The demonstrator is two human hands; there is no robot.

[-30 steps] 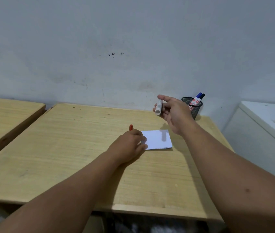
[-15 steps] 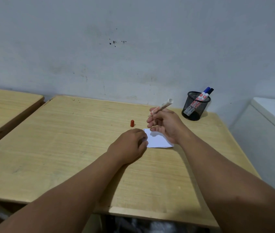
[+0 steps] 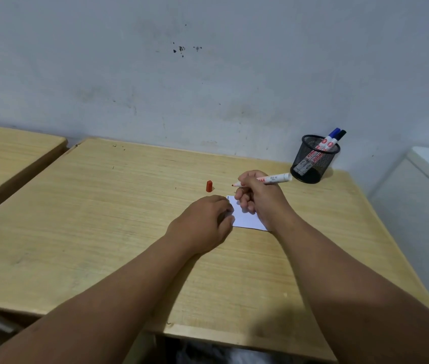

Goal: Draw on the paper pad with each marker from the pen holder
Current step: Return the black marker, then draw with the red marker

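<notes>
A small white paper pad (image 3: 246,219) lies on the wooden desk (image 3: 103,219), partly covered by both hands. My right hand (image 3: 260,198) grips an uncapped red marker (image 3: 276,178), its red tip pointing left just above the pad's far corner. My left hand (image 3: 205,222) rests with curled fingers on the pad's left edge, pinning it down. The red cap (image 3: 209,186) stands on the desk just beyond the pad. A black mesh pen holder (image 3: 313,160) at the desk's far right holds a blue-capped and a black-capped marker.
A second wooden desk (image 3: 5,153) adjoins on the left. A white cabinet or appliance (image 3: 423,195) stands close at the right. A grey wall runs behind the desks.
My right hand came down from beside the pen holder to the pad and turned the marker so its red tip points left over the paper. The left hand stayed on the pad.
</notes>
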